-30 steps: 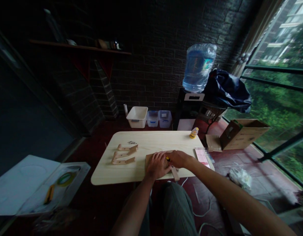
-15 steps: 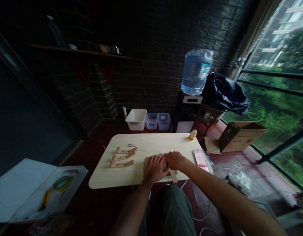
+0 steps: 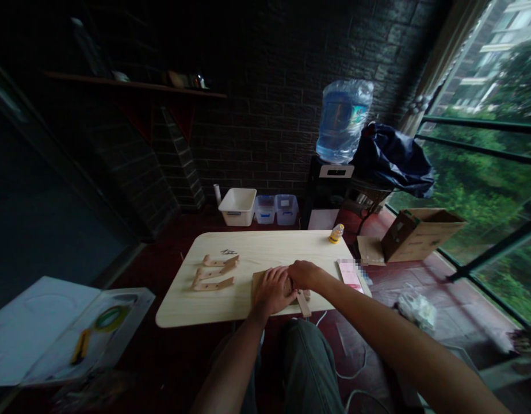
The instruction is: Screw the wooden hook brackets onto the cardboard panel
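On the pale table, a flat brown wooden board (image 3: 257, 280) lies near the front edge, largely covered by my hands. My left hand (image 3: 272, 287) rests on top of it with fingers spread and the thumb pointing right. Right beside it, my right hand (image 3: 305, 274) is closed, knuckles up, at the board's right part; whatever its fingers grip is hidden. A short wooden strip (image 3: 304, 305) sticks out below my right hand toward the table's edge. To the left lie several curved wooden pieces with holes (image 3: 213, 284), and small dark screws (image 3: 228, 252) behind them.
A small yellow-based bottle (image 3: 335, 233) stands at the table's back right corner, with a pink-and-white paper or packet (image 3: 350, 275) nearer me. An open white case (image 3: 122, 322) sits at lower left. Behind the table are plastic bins (image 3: 238, 207) and a water dispenser (image 3: 334, 172).
The whole view has shifted slightly upward and to the left. My hands stay at the board, with my right hand turned only a little.
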{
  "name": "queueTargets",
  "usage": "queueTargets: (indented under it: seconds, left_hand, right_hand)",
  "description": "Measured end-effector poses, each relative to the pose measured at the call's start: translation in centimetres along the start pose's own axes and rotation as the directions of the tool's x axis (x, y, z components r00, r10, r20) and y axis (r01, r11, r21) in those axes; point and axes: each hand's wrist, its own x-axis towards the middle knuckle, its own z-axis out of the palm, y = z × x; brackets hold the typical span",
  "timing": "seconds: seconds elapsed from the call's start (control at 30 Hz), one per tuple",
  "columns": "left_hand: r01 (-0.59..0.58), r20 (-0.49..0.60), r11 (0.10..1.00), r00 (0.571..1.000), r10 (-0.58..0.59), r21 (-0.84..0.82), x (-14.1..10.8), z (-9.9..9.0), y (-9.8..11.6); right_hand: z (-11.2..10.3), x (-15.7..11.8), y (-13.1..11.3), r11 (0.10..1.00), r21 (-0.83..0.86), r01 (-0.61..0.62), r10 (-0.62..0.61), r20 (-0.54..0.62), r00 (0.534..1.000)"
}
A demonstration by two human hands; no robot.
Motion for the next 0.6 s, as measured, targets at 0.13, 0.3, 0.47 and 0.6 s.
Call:
queueTargets:
  seconds: [0.13, 0.3, 0.47, 0.6]
  left_hand:
    - [0.002, -0.007, 1.000, 1.000, -0.002, 0.006, -0.1, 0.3, -0.1]
    - [0.011, -0.001, 1.000, 1.000, -0.011, 0.024, -0.4, 0.9, -0.6]
    - [0.014, -0.019, 1.000, 1.000, -0.014, 0.011, -0.4, 1.2, -0.8]
    - [0.013, -0.019, 1.000, 1.000, -0.013, 0.006, -0.4, 1.2, -0.7]
  right_hand:
    - [-0.1, -0.3, -0.8, 1.000, 0.003, -0.025, 0.025, 0.003, 1.000]
    - [-0.6, -0.3, -1.9, 1.000, -0.010, -0.027, 0.027, 0.004, 1.000]
    - [-0.8, -0.7, -2.3, 0.999, -0.039, 0.006, -0.008, -0.052, 0.999]
    - [-0.1, -1.1, -2.6, 0.999, -0.046, 0.019, -0.023, -0.081, 0.996]
